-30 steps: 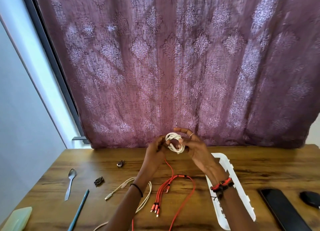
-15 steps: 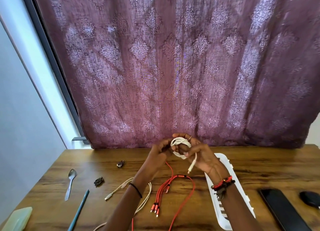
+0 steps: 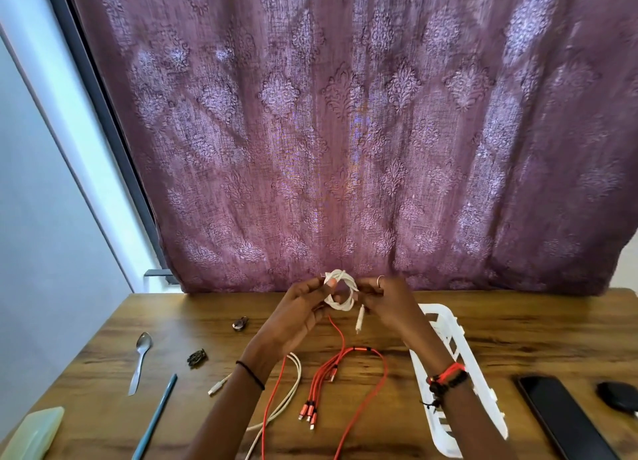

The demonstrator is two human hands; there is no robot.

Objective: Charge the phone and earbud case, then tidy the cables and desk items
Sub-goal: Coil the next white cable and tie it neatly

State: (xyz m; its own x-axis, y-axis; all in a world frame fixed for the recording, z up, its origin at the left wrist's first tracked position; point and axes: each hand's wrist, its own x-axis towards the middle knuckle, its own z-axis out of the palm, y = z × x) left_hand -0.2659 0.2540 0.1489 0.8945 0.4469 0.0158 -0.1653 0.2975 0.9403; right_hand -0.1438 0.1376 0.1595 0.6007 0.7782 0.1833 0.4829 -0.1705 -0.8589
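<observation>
Above the far middle of the wooden desk (image 3: 518,325), both hands hold a small coil of white cable (image 3: 341,292). My left hand (image 3: 300,307) pinches its left side at the top. My right hand (image 3: 386,304) grips its right side, and one white plug end hangs down below the coil. A red multi-head cable (image 3: 348,376) lies on the desk under my wrists, with a cream cable (image 3: 290,390) beside it. A black phone (image 3: 566,421) lies face up at the right, and a dark earbud case (image 3: 618,395) sits at the right edge.
A white slotted tray (image 3: 483,401) lies under my right forearm. On the left are a metal spoon (image 3: 139,361), a blue pen (image 3: 155,414), a pale green case (image 3: 32,433) and two small dark items (image 3: 197,357). A purple curtain (image 3: 345,131) hangs behind the desk.
The white coil has been turned between my hands, and its loose plug end now dangles straight down. Both hands have shifted slightly on the coil.
</observation>
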